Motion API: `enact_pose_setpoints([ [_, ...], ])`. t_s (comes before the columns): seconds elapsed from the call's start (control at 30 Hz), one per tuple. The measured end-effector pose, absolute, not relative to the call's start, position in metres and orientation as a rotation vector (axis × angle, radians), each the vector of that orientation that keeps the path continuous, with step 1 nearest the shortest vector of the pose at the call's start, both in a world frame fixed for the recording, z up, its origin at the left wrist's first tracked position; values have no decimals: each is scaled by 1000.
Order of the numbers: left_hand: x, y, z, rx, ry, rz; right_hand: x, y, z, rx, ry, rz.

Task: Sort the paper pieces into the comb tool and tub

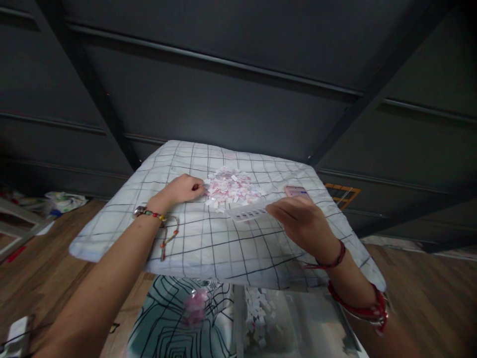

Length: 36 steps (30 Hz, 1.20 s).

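A loose heap of small white and pink slips (231, 186) lies on the white checked cloth (201, 243). My left hand (182, 189) is closed, its curled fingers at the heap's left edge; whatever they may pinch is hidden. Between the fingers of my right hand (301, 219) is a pale, see-through plastic strip (246, 214) with a row of small dark marks or slots. The strip is held by its right end, low over the near side of the heap. Just beyond my right hand lies a pink-edged phone (297, 191), partly covered by the hand.
Below the cloth's near edge stands a clear box (290, 318) with white slips inside. Left of it, a pink packet (196, 306) rests on teal patterned fabric (167, 318). Dark panels (223, 99) rise behind the cloth. Wooden floor (421, 283) shows at both sides.
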State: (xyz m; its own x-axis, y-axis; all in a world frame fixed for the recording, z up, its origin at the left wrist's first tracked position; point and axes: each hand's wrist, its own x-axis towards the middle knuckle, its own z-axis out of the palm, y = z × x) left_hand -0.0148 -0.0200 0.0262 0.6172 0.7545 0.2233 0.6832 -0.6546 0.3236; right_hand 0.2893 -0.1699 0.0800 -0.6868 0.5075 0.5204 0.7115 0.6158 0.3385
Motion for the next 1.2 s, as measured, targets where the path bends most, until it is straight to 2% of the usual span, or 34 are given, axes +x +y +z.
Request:
enact_pose_setpoints([
  [1.2, -17, -18, 25, 2649, 1220, 477, 267, -153, 89, -1058, -2483, -758],
])
